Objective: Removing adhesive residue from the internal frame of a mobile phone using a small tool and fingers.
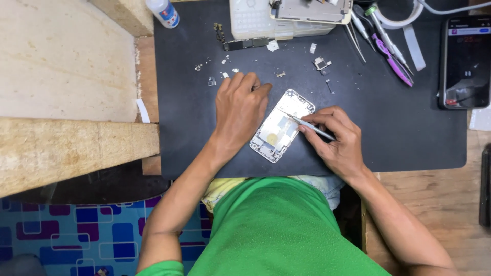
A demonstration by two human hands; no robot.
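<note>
An opened phone body (280, 128), silver and stripped of its screen, lies tilted on a black work mat (399, 112). My left hand (239, 107) rests flat on the mat, pressing against the phone's left edge. My right hand (335, 138) grips thin metal tweezers (309, 125), whose tip touches the inside of the phone body near its upper middle.
Small screws and metal parts (321, 63) lie scattered on the mat's far side. A clear parts tray (255, 23) stands at the back, screwdrivers and a purple tool (389, 53) to its right. A dark phone (465, 61) lies far right. A small bottle (163, 11) stands at the back left.
</note>
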